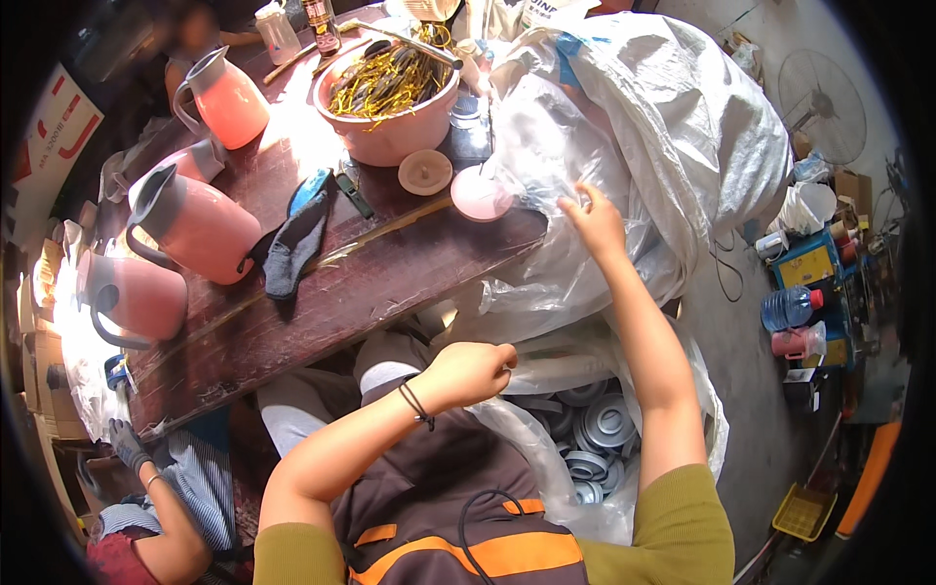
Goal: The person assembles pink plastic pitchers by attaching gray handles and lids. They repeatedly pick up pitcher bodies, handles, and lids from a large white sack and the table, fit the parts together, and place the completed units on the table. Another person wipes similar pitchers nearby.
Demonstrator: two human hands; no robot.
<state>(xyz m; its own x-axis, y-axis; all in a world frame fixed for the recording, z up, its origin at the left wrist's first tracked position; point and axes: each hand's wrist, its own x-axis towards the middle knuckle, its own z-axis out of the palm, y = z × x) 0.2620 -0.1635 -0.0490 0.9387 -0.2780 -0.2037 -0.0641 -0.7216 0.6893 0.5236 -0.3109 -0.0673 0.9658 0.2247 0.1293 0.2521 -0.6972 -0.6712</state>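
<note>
My left hand (475, 374) is closed over my lap, beside the mouth of a white plastic bag (710, 400). What its curled fingers hold, if anything, is hidden. In that bag lie several grey round plastic lids (609, 421). Farther off, my right hand (597, 226) reaches up against a crumpled translucent plastic bag (546, 127), thumb and forefinger apart. A round pink disc (482, 193) sits on the table corner to its left, next to a small pale round dish (425, 173).
Pink jugs with grey handles (210, 229) stand along the left of the dark red table (390, 283). A pink tub (385, 136) holds yellow and black strips. Nearby lies a grey glove (295, 249). Another person's gloved hand (127, 446) is at lower left; a fan (821, 105) stands far right.
</note>
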